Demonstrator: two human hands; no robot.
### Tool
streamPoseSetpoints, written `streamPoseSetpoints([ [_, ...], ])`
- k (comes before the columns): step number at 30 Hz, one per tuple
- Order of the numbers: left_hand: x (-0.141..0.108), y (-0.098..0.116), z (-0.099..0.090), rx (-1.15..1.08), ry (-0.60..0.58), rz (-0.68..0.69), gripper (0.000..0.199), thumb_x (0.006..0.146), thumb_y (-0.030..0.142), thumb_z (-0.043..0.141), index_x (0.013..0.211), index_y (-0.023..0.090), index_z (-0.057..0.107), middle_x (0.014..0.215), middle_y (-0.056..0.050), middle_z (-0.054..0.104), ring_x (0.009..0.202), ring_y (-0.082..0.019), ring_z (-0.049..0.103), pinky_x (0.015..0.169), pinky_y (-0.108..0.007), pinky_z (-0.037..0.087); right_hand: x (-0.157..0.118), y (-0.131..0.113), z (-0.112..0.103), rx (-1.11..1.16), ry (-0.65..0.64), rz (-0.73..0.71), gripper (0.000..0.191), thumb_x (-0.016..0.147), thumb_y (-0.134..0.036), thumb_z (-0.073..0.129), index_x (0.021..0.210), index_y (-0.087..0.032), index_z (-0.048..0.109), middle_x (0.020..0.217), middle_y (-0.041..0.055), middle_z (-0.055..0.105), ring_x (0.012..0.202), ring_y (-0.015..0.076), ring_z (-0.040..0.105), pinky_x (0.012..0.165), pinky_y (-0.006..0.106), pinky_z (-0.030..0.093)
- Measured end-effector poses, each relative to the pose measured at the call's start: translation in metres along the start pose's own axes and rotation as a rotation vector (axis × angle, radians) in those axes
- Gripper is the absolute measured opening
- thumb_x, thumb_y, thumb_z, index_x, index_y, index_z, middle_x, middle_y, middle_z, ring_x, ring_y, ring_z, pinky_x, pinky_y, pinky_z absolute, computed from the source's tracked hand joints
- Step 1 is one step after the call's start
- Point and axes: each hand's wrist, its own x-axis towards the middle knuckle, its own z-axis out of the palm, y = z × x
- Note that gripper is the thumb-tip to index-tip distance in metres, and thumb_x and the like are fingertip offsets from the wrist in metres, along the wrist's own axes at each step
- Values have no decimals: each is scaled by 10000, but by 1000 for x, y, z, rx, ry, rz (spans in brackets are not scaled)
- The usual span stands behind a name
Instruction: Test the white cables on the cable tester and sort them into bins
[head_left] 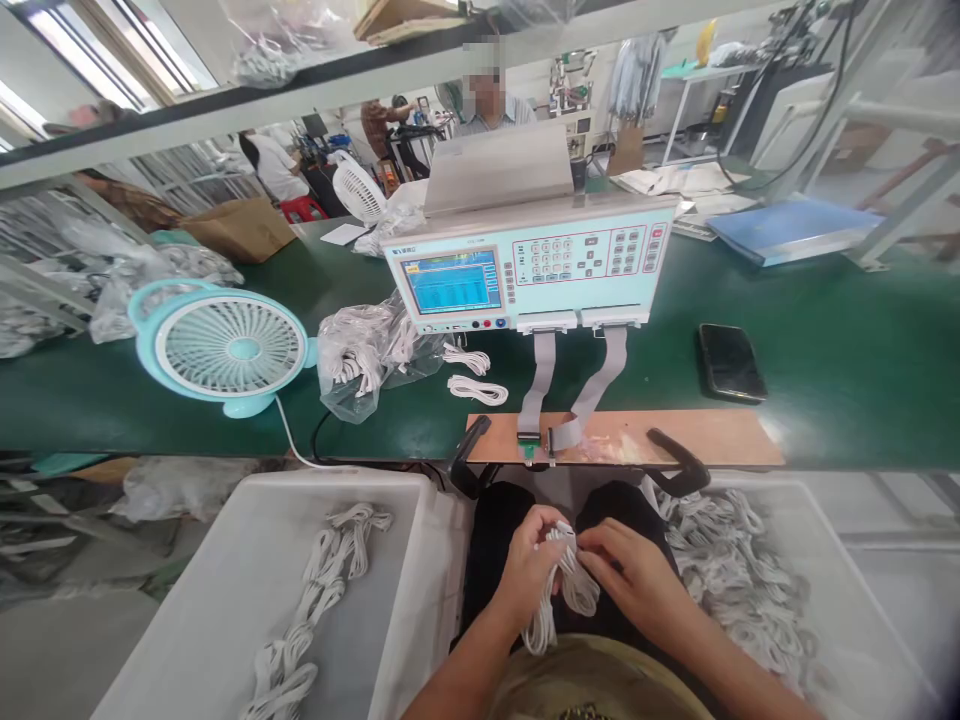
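A coiled white cable (577, 585) hangs in front of my lap, its loops drooping below my fingers. My left hand (529, 565) is closed around the upper part of the bundle. Close against its right side, my right hand (626, 565) pinches at the cable's top with thumb and forefinger; exactly which part it grips is hard to make out. Beyond my hands, two grey ribbon cables (600, 385) run from the tester (532, 265) down to small connectors (529, 445) on a copper-coloured board (675, 437) at the table's edge.
White bins stand on both sides, the left bin (420, 530) with several cable bundles, the right bin (832, 560) with a large heap. On the green table (862, 340) are a fan (244, 348), a bag of cables (352, 350), two loose coils (478, 390), a phone (731, 362) and a blue folder (795, 228).
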Motion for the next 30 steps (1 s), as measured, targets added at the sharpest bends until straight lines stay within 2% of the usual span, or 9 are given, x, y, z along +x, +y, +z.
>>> streamPoseSetpoints([
  [5,4,4,3,125,121,58,124,789,293,546,802,170,542,628,40,477,471,-57,400,465,-175,342,21,-1,21,179,99,-19,191,882,-289,467,780,-204,604,702,23,561,635,168,521,586,256,386],
  [11,26,15,-6,231,221,135,156,714,253,629,627,144,561,595,24,496,564,-90,442,567,-199,369,41,10,29,247,173,4,220,884,-332,474,750,-201,589,680,15,554,620,167,502,590,259,381],
  [14,34,22,-8,216,242,141,142,723,284,627,764,148,624,636,7,559,591,-111,493,597,-215,403,51,12,33,219,232,9,216,876,-349,490,753,-207,598,686,16,563,645,176,501,623,266,382],
  [17,36,28,-8,233,217,224,267,755,272,593,997,168,637,819,-40,648,737,-153,566,712,-250,437,60,17,35,289,250,41,203,871,-358,497,800,-202,606,713,12,582,654,170,501,637,259,387],
  [19,35,30,-8,311,212,294,227,778,273,564,952,166,661,850,-50,657,780,-166,571,748,-259,433,65,20,37,391,264,90,227,862,-383,509,780,-190,596,685,4,563,629,159,485,609,247,383],
  [22,34,28,-12,405,275,352,151,760,280,585,774,155,669,749,-35,631,724,-160,552,710,-251,423,71,23,41,496,288,148,274,844,-422,537,745,-174,599,648,-3,526,613,150,459,580,236,372],
  [25,36,21,-17,377,342,329,142,729,282,619,696,147,647,676,-20,599,669,-145,529,667,-239,413,74,23,43,522,294,169,280,830,-429,562,722,-173,599,634,-7,511,603,144,441,570,232,361],
  [28,39,16,-20,242,388,284,154,701,287,646,757,144,653,683,-14,599,657,-133,530,645,-226,415,74,20,44,535,290,171,278,829,-426,568,702,-179,589,616,-16,490,584,136,426,555,228,351],
  [30,40,16,-21,142,365,213,208,679,295,663,825,147,665,687,-8,598,612,-115,522,595,-213,414,75,19,44,544,291,176,281,823,-431,574,704,-177,595,611,-19,482,578,133,424,550,227,350],
])
